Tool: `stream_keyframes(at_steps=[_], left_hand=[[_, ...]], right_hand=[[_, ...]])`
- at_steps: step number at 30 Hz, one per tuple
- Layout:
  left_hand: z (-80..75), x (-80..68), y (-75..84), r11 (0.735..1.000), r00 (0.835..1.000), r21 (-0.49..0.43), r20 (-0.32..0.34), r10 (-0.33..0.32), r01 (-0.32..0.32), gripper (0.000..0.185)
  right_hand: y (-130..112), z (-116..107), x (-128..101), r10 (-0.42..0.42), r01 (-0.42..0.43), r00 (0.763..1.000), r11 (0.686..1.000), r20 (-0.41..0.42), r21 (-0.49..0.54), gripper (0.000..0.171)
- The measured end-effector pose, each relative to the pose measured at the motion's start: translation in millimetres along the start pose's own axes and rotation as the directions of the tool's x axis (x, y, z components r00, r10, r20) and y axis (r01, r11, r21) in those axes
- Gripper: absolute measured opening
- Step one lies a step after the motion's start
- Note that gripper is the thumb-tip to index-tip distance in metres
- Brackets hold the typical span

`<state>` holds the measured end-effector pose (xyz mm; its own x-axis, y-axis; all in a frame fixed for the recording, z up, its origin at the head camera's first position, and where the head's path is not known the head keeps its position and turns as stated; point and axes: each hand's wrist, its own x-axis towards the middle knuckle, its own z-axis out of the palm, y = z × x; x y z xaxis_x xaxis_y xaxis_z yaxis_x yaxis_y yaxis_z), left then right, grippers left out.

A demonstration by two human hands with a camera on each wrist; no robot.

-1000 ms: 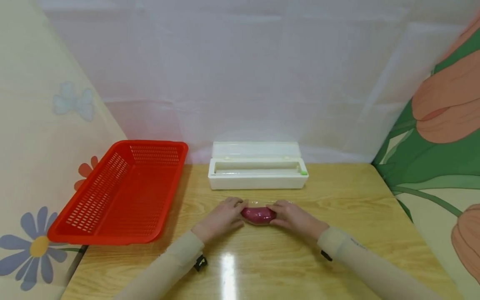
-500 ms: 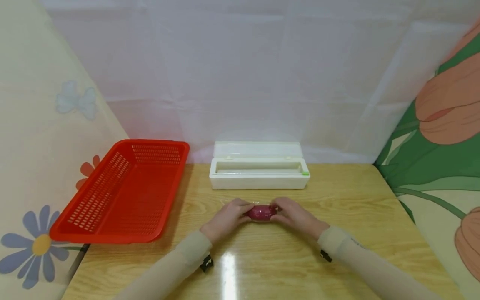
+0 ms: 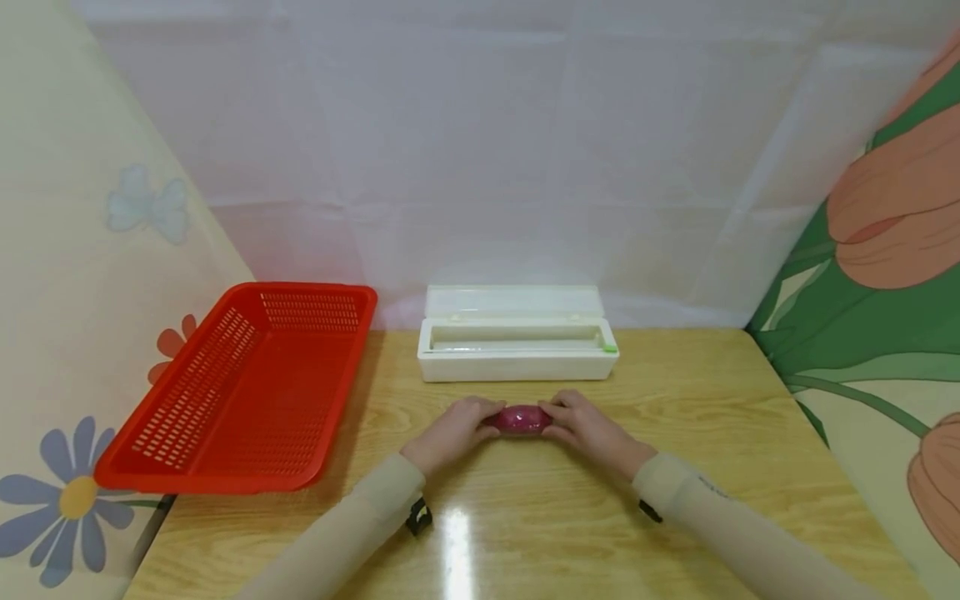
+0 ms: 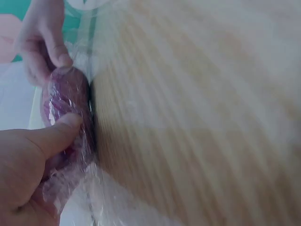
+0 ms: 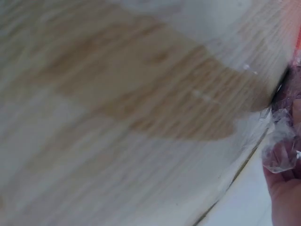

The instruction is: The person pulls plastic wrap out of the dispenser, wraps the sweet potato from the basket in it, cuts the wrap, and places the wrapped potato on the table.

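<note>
A purple sweet potato, wrapped in clear cling film, lies across the middle of the table in the head view. My left hand grips its left end, thumb on the near side. At the opposite end, my right hand holds it between thumb and fingers. Loose film bunches up by the left palm in the left wrist view. A crumpled film end sticks out beside the right hand in the right wrist view. The fingers hide both tips of the sweet potato.
Just beyond the hands stands a long white cling film dispenser with its lid raised and a green slider at the right. A red slotted basket sits at the left of the wooden table. A white cloth hangs behind.
My left hand has shifted right and tightened round its end of the sweet potato. The film strip that showed beyond it is now drawn in, and the sweet potato sits slightly farther away.
</note>
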<state>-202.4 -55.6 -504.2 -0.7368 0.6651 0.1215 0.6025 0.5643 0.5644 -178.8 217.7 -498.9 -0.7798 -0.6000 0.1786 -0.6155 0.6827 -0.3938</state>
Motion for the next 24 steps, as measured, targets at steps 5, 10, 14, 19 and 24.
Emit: stream_keyframes(at_steps=[5,10,14,19,24], left_hand=[[-1.7,0.9,-4.5,0.996,0.999,-0.082,-0.024,-0.049,0.047,0.03],[-1.7,1.7,-6.8,0.993,0.995,-0.09,-0.055,-0.078,0.073,0.024],[-2.4,2.5,-6.9,0.994,0.994,-0.087,-0.086,-0.073,0.066,0.03],[4.3,0.5,-8.8,1.0,0.996,0.004,-0.089,-0.03,0.031,0.038],[10.4,-0.6,-3.9,0.996,0.995,0.077,-0.094,-0.039,0.046,0.045]], right_hand=[[2,4,0,0.058,-0.058,0.998,0.998,-0.012,0.037,0.047],[3,5,1,0.121,-0.12,0.993,0.986,0.0,0.114,0.034],[4,3,5,0.135,-0.137,0.991,0.98,0.022,0.143,0.026],[4,3,5,0.119,-0.123,0.992,0.986,0.037,0.114,0.035],[3,4,2,0.102,-0.104,0.994,0.993,0.034,0.05,0.048]])
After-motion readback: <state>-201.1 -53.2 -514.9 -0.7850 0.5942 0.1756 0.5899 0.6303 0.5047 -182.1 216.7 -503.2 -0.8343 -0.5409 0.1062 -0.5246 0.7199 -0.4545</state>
